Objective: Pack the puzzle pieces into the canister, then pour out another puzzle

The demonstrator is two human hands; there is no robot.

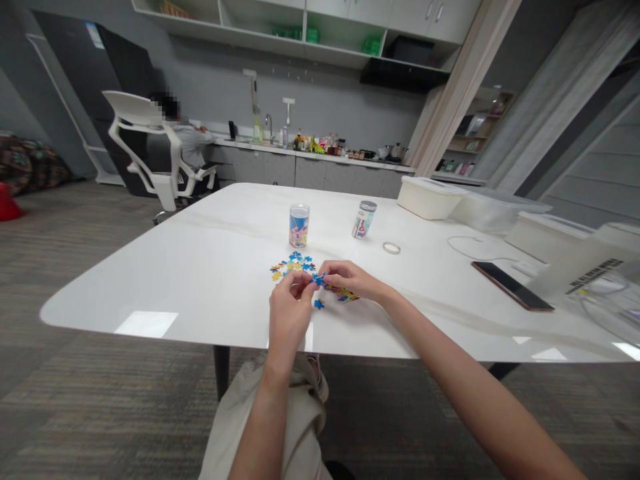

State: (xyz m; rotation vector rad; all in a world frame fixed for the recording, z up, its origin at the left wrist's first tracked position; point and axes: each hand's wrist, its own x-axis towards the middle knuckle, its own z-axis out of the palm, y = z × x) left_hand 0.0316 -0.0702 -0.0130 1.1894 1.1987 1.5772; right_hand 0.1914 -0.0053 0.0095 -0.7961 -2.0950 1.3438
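Blue puzzle pieces point(319, 280) are pinched between the fingertips of both hands, just above the white table. My left hand point(293, 300) holds their left side, and my right hand point(350, 279) grips them from the right. Loose blue and yellow puzzle pieces point(293, 265) lie spread behind my left hand. More colourful pieces point(344, 294) are partly hidden below my right hand. A single blue piece point(319, 304) lies on the table nearer to me. Beyond the pieces stands a clear-topped can with a colourful picture point(299, 227).
On the white table point(210, 267), a silver-lidded can point(364, 220) stands behind a round lid point(391, 248). To the right are a phone point(513, 285), a cable and pale storage boxes point(430, 198). Past the table, a person sits on a white chair point(167, 180) beside a kitchen counter.
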